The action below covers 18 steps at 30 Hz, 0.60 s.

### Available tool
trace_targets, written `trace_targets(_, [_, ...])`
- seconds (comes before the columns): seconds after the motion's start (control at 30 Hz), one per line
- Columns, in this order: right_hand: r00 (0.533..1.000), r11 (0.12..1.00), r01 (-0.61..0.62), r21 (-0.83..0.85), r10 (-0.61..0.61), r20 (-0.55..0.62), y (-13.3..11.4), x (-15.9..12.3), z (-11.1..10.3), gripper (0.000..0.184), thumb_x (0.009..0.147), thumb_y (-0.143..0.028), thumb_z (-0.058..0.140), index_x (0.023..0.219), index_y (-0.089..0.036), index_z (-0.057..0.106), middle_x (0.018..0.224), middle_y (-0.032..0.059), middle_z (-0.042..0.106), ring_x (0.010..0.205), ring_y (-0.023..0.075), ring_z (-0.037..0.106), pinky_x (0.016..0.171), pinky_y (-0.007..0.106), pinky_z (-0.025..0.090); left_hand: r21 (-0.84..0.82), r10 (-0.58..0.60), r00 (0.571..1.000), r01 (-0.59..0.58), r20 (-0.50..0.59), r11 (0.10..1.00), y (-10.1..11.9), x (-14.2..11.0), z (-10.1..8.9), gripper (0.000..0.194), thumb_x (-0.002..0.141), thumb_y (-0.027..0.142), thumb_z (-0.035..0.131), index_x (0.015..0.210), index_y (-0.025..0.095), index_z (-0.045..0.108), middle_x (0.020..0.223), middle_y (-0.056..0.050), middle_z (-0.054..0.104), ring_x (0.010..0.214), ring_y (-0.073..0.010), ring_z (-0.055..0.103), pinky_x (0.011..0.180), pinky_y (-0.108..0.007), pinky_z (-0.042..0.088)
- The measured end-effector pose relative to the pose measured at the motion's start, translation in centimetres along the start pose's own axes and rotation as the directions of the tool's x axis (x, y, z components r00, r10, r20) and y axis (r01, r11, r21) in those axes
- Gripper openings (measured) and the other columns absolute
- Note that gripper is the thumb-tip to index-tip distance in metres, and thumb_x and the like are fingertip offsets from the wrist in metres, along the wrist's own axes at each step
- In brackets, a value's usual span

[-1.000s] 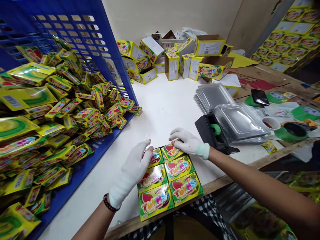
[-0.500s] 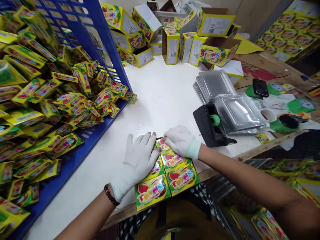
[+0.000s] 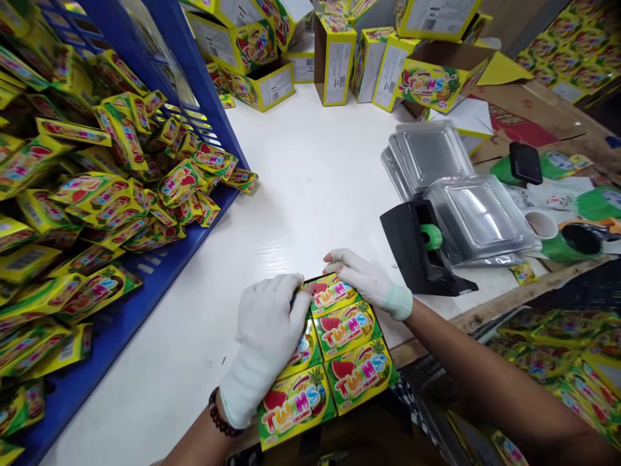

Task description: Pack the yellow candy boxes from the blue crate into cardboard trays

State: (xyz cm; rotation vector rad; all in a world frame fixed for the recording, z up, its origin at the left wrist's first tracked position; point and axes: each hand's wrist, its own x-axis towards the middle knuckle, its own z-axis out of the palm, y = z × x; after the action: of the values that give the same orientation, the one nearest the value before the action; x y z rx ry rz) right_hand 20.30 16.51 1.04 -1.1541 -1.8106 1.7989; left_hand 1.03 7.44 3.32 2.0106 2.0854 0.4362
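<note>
Several flat green-and-yellow "Twins" candy packs (image 3: 345, 327) lie in two rows at the near edge of the white table (image 3: 301, 188). My left hand (image 3: 269, 330), in a white glove, rests on the left row with its fingers curled over the far end of the packs. My right hand (image 3: 369, 279), also gloved, lies flat along the far right edge of the packs, fingers stretched toward the left.
A tilted blue crate (image 3: 160, 272) full of loose packs fills the left. A black tape dispenser (image 3: 420, 255) and stacked clear plastic trays (image 3: 478, 217) stand right of my hands. Yellow cartons (image 3: 334, 58) crowd the back.
My left hand has gone from flat and spread to curled over the far end of the left row. The packs have slid slightly nearer to me. The view has tipped downward.
</note>
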Motion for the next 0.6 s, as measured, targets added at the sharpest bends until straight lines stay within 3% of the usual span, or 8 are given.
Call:
trace_targets(0.1, [0.996,0.985,-0.083,0.153,0.077,0.045,0.8,0.2,0.1,0.035,0.093,-0.035,0.048,0.124,-0.02,0.047,0.118,0.0088,0.065,0.099,0.0194,0.064,0.084,0.033,0.051,0.054,0.005,1.0,-0.006,0.018,0.999,0.0,0.3,0.6,0.025,0.093,0.042,0.048,0.095,0.023,0.065,0.087,-0.005,0.072,0.082,-0.0274,0.064,0.076,-0.043,0.042])
trace_targets(0.17, [0.995,0.983,-0.085,0.164,0.075,0.063,1.1,0.5,0.1,0.033,0.095,-0.037,0.045,0.123,-0.02,0.047,0.121,0.0099,0.064,0.101,0.0194,0.064,0.085,0.033,0.052,0.079,0.029,0.999,-0.032,0.036,0.996,0.1,0.6,0.9,0.025,0.094,0.041,0.047,0.097,0.023,0.064,0.089,-0.006,0.072,0.083,-0.0274,0.064,0.077,-0.044,0.042])
trace_targets(0.3, [1.0,0.999,0.021,-0.024,-0.021,0.004,0.9,0.9,0.2,0.032,0.098,-0.036,0.04,0.12,-0.018,0.054,0.119,0.0107,0.066,0.108,0.0205,0.063,0.093,0.037,0.051,0.079,0.088,0.994,-0.093,0.067,0.993,0.4,1.1,0.9,0.032,0.097,0.04,0.041,0.113,0.021,0.062,0.104,-0.009,0.072,0.095,-0.0288,0.064,0.085,-0.046,0.044])
trace_targets(0.4, [0.966,0.935,0.217,-0.28,-0.248,-0.079,0.7,0.6,0.3,0.033,0.098,-0.03,0.039,0.12,-0.016,0.057,0.124,0.0132,0.063,0.12,0.0225,0.057,0.108,0.043,0.043,0.066,0.259,0.961,-0.266,0.096,0.962,1.0,0.6,0.3,0.05,0.095,0.045,0.045,0.134,0.015,0.051,0.136,-0.018,0.058,0.123,-0.0353,0.054,0.101,-0.053,0.039])
trace_targets(0.5, [0.914,0.802,0.334,-0.495,-0.404,-0.037,0.8,-1.1,0.4,0.046,0.098,-0.03,0.038,0.139,-0.011,0.047,0.149,0.0197,0.042,0.143,0.0263,0.034,0.12,0.048,0.027,0.066,0.424,0.895,-0.436,0.138,0.898,1.6,-1.7,-0.4,0.066,0.09,0.054,0.051,0.143,0.015,0.044,0.152,-0.019,0.042,0.143,-0.0404,0.032,0.116,-0.062,0.021])
trace_targets(0.6, [0.94,0.779,0.291,-0.555,-0.339,0.017,1.1,-4.1,1.0,0.062,0.1,-0.037,0.037,0.154,-0.009,0.025,0.163,0.0203,0.013,0.152,0.0282,0.011,0.123,0.05,0.02,0.071,0.477,0.859,-0.496,0.185,0.866,1.9,-5.1,-0.8,0.065,0.091,0.05,0.051,0.146,0.017,0.042,0.156,-0.016,0.038,0.148,-0.0369,0.024,0.12,-0.062,0.014])
